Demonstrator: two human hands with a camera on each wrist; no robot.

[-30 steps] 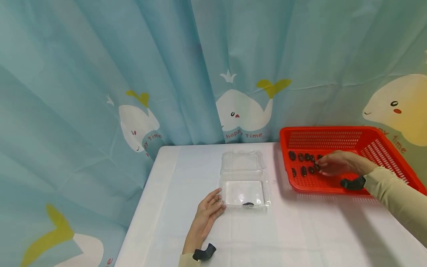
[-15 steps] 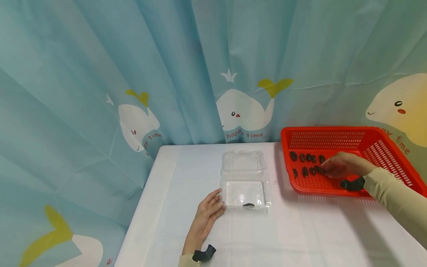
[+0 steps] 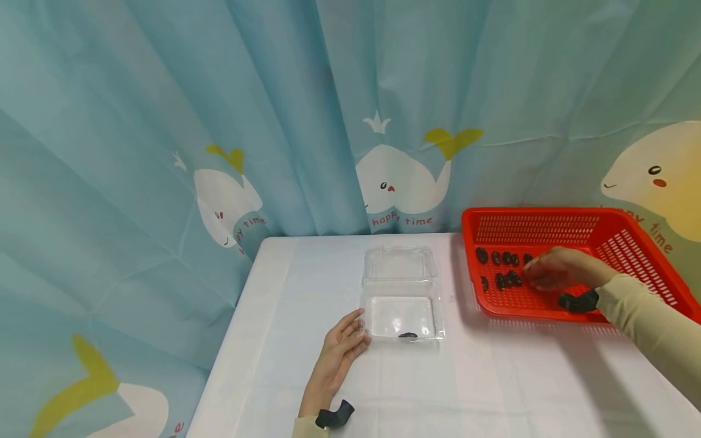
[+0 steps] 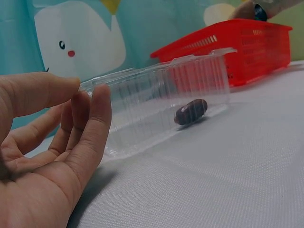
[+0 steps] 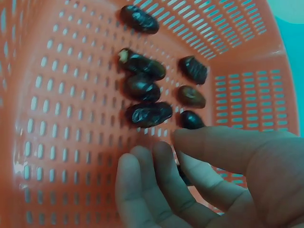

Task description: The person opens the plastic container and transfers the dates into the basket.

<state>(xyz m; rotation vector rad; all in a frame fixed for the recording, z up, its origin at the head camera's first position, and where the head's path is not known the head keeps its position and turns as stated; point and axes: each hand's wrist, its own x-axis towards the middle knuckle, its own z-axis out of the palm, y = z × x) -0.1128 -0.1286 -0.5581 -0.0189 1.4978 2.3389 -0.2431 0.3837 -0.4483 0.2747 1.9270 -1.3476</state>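
Note:
My left hand (image 3: 341,351) pinches the left rim of a clear plastic clamshell box (image 3: 402,246), thumb and forefinger meeting at its edge in the left wrist view. The box lies with its lid folded back. One dark dried date (image 4: 191,112) lies inside against the near wall. My right hand (image 3: 564,269) is inside the red basket (image 3: 547,311), its fingers loosely bent and holding nothing. Just beyond its fingertips, several dates lie in two rows, with a tight group (image 5: 142,89) in one row. Another date shows partly between the fingers in the right wrist view.
The box and basket stand on a white-covered table (image 3: 465,389), the basket at its right and the box left of it. A blue curtain (image 3: 306,121) with whale prints hangs behind the table's back edge.
My right hand has set a date down in the near row and let it go. The near-row dates now lie closer together. My left hand stays at the box.

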